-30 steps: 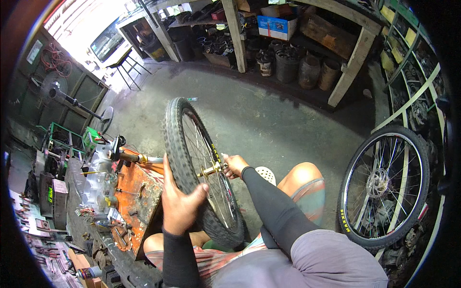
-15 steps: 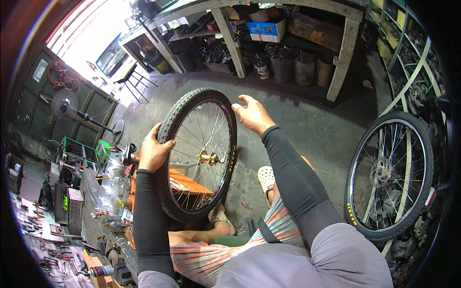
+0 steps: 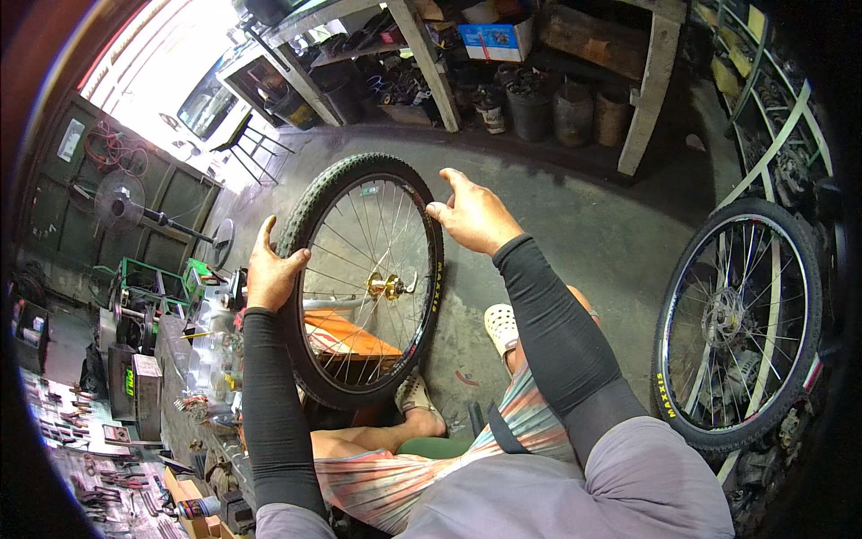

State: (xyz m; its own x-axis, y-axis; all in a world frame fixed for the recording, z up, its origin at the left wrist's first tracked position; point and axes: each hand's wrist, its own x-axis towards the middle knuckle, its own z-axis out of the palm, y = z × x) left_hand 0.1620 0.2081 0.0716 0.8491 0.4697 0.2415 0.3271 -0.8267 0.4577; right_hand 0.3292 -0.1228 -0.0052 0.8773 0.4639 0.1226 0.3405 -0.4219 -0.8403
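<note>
Grey workshop floor [image 3: 628,256], wooden shelving [image 3: 650,99] beyond, wheel [image 3: 384,286] roughly upright, axle [image 3: 401,287] pointing rightward, my left grip [image 3: 272,272] spread loosely at the tyre [image 3: 310,202], my right grip [image 3: 473,214] spread, holding nothing

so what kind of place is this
Probably a bicycle repair workshop: a knobby-tyred spoked wheel is upright in front, a second wheel is at the right, and many hand tools are laid out at the lower left.
</note>
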